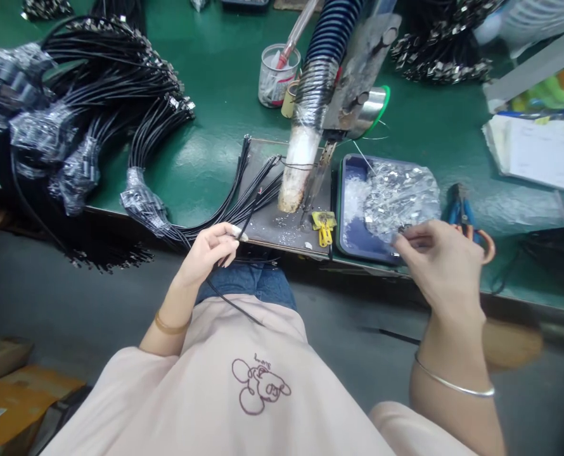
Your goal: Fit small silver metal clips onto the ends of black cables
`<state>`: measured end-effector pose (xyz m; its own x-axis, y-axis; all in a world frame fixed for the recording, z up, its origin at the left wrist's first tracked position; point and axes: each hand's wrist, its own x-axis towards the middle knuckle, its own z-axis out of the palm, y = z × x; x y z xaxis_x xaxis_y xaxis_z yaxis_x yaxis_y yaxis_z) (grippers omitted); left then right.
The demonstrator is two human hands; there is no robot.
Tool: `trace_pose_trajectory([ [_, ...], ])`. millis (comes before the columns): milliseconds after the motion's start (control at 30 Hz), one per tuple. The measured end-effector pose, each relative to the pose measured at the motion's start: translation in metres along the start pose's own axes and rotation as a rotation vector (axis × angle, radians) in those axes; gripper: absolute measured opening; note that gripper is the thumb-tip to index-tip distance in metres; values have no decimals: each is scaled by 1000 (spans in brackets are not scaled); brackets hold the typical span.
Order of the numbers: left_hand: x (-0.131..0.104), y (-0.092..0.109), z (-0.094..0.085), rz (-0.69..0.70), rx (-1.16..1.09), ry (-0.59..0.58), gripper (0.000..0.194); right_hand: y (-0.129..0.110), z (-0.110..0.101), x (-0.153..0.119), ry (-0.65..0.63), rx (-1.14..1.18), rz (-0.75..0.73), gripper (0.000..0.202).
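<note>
My left hand is closed around a black cable. The cable's stripped end points up and away over a dark board, with a small red tip showing. My right hand is over the front right corner of a blue tray, thumb and fingers pinched together. Whatever lies between those fingertips is too small to make out. Inside the tray are shiny little metal pieces on clear plastic. A bunch of black cables rests across the board's left side, just beyond my left hand.
Above the board hangs a ribbed hose beside a metal soldering fixture. A yellow clip sits at the board's edge. Pliers lie right of the tray. Plastic-wrapped cable bundles cover the left; a clear cup stands behind.
</note>
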<state>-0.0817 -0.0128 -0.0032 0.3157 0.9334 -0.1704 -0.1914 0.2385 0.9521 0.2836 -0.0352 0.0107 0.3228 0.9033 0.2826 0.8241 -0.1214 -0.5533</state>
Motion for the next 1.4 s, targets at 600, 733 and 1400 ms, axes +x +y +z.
trace_pose_trajectory([
  [600,27,-15,72,-58,27,-129,28,-97,46,-67,219,391,-314,11],
  [733,22,-21,71,-27,19,-46,32,-100,61,-70,94,549,-148,10],
  [1400,19,-26,65,375,533,5,15,-94,65,-64,-113,565,-208,10],
])
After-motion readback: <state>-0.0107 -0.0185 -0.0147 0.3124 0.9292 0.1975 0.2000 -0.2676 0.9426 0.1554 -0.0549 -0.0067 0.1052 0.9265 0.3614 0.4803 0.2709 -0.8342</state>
